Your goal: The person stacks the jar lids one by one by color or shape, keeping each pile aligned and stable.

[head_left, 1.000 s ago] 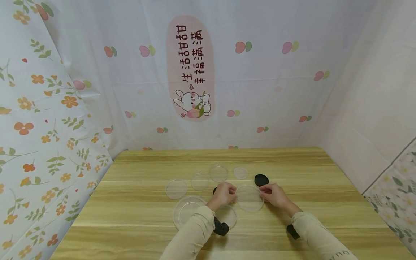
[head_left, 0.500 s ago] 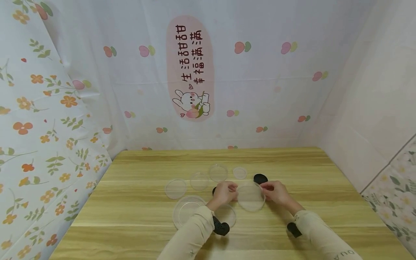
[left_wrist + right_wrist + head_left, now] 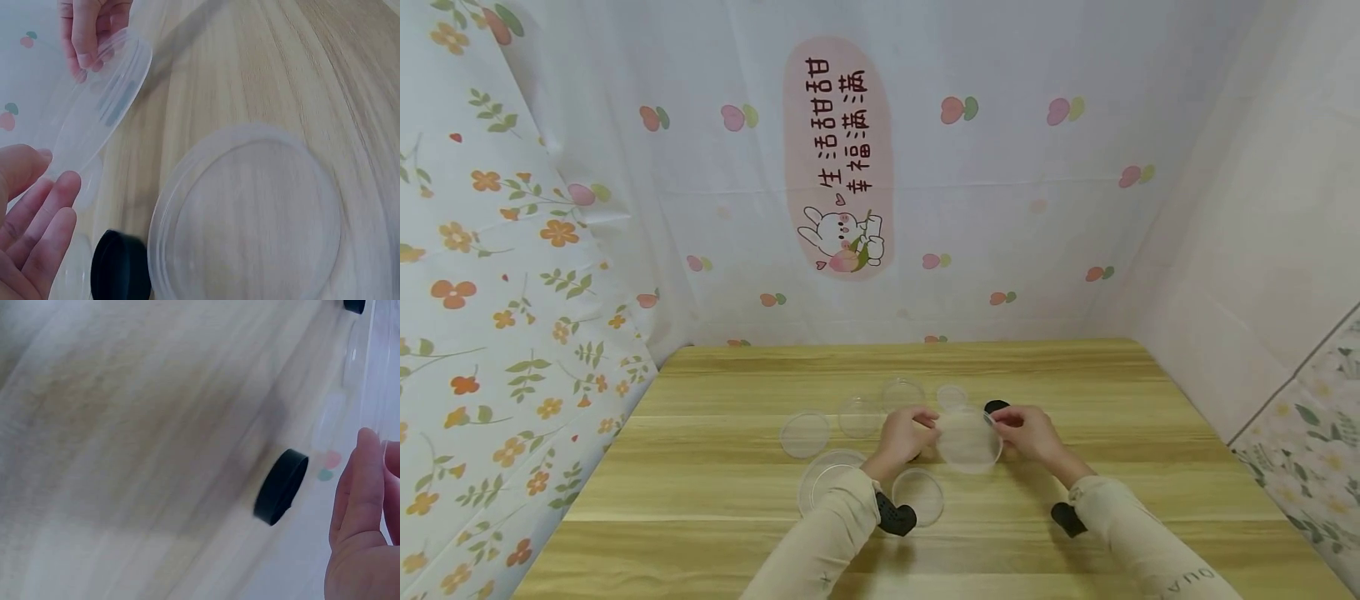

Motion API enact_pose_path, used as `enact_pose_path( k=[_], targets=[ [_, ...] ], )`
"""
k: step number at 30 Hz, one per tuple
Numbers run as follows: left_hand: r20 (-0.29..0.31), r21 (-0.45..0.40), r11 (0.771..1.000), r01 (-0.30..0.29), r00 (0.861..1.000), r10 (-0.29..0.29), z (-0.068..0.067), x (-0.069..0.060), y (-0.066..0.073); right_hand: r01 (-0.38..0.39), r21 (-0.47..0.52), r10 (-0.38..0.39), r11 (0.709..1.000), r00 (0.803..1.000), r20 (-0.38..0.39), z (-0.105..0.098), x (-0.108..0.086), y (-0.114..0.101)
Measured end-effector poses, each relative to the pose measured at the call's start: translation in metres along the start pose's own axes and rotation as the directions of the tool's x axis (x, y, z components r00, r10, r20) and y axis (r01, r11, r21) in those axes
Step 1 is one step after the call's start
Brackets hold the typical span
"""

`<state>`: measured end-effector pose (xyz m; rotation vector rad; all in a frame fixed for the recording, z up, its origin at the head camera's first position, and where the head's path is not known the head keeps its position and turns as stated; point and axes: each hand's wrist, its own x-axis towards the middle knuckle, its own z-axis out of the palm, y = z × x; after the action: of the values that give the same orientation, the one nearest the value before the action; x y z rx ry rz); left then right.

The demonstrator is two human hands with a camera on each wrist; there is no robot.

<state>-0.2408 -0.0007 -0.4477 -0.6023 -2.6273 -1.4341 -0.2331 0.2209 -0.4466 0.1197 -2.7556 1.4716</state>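
Between both hands a clear round plastic lid (image 3: 968, 446) is held up off the table, tilted. My left hand (image 3: 906, 435) pinches its left edge, with the thumb and fingertips close about the rim in the left wrist view. My right hand (image 3: 1033, 435) grips the opposite edge between thumb and fingers; the right wrist view shows the lid (image 3: 375, 369) nearly edge-on. Below my left hand lie another clear lid (image 3: 250, 219) and a black round lid (image 3: 120, 269). A second black round lid (image 3: 281, 487) lies near my right hand.
Several more clear round lids lie on the wooden table (image 3: 700, 500): one at the left (image 3: 805, 435), a small one (image 3: 952, 397) at the back and a large one (image 3: 820, 479) partly behind the left sleeve. A patterned cloth (image 3: 1000, 208) hangs behind.
The held lid first shifts slightly right, then rises and moves back and left with both hands. More of the clear lid beside the left wrist shows now.
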Motion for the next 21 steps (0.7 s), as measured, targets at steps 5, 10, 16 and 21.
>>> enact_pose_path(
  k=[5, 10, 16, 21],
  targets=[
    [-0.002, -0.014, 1.0, 0.028, 1.0, -0.028, -0.012, 0.001, -0.003, 0.029, 0.035, -0.029, 0.999, 1.0, 0.008, 0.004, 0.003, -0.012],
    [-0.006, -0.06, 0.996, 0.069, 0.998, -0.069, -0.024, 0.003, -0.004, 0.047, 0.063, -0.048, 0.997, 0.999, 0.01, 0.009, 0.008, -0.023],
    [0.031, -0.158, 0.978, 0.137, 0.99, -0.134, -0.04, 0.002, -0.003, 0.05, 0.071, -0.051, 0.996, 0.999, 0.007, 0.018, 0.016, -0.033],
    [0.065, -0.173, 0.967, 0.185, 0.982, -0.176, -0.052, 0.003, -0.01, 0.09, 0.065, -0.092, 0.994, 0.995, 0.036, 0.026, 0.021, -0.041]
  ],
)
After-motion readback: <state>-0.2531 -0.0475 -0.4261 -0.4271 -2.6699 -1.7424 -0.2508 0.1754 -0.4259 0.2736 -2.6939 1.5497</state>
